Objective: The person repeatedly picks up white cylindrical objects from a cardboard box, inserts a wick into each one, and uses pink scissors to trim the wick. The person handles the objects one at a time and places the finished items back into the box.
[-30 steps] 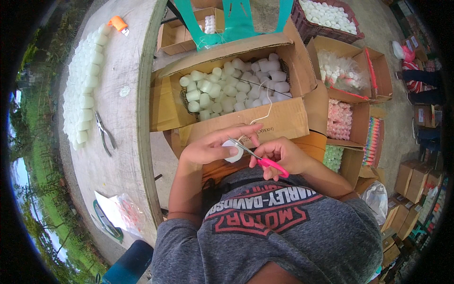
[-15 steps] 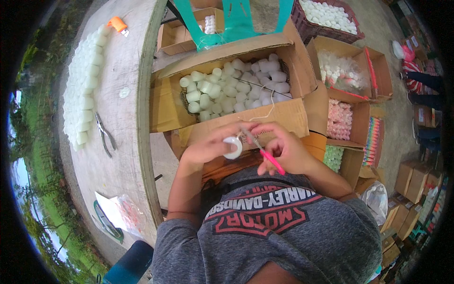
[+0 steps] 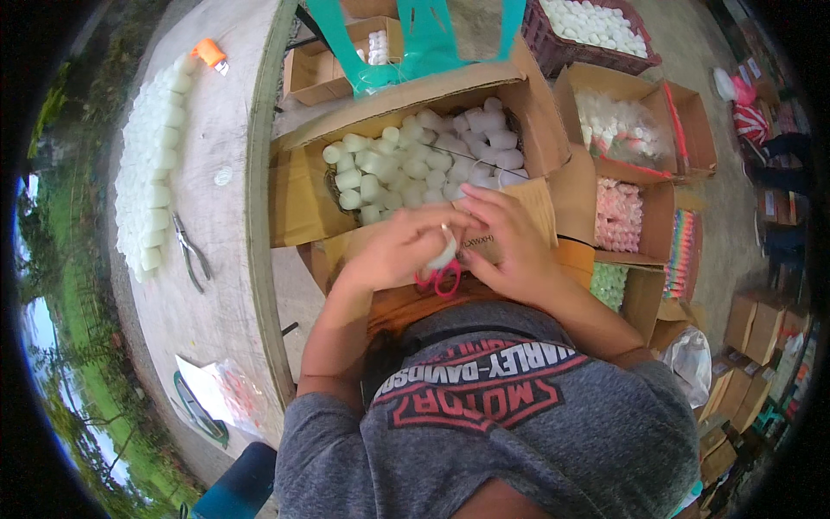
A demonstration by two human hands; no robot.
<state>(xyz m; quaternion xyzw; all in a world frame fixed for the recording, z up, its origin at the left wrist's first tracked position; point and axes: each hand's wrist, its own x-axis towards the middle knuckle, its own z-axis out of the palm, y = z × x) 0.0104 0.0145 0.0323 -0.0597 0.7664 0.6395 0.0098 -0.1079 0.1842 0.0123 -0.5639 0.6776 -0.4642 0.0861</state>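
Above my lap, my left hand point(image 3: 402, 248) is closed round a white ring-shaped roll point(image 3: 446, 251), which shows edge-on at its thumb side. My right hand point(image 3: 508, 240) faces it, fingertips pinched against the left hand's fingers; whatever lies between them is hidden. Pink scissors handles point(image 3: 439, 279) stick out under the left hand, close to the roll. The blades are out of sight, and I cannot tell which hand bears them. Just beyond both hands stands an opened cardboard box point(image 3: 324, 138) with many small white cylinders point(image 3: 415, 164), a thin dark rod lying across them.
On the table point(image 3: 233, 112) at left are rows of white cylinders point(image 3: 156, 164), pliers point(image 3: 190, 251), an orange-handled tool point(image 3: 207, 54) and a plastic packet point(image 3: 235, 389). A teal chair point(image 3: 419, 35) stands behind the box. Cartons of coloured pieces point(image 3: 618, 212) line the right.
The scissors have gone from lying across my right fingers to hanging beneath the left hand, handles down. My right hand has closed in against the left, and the white roll has turned edge-on.
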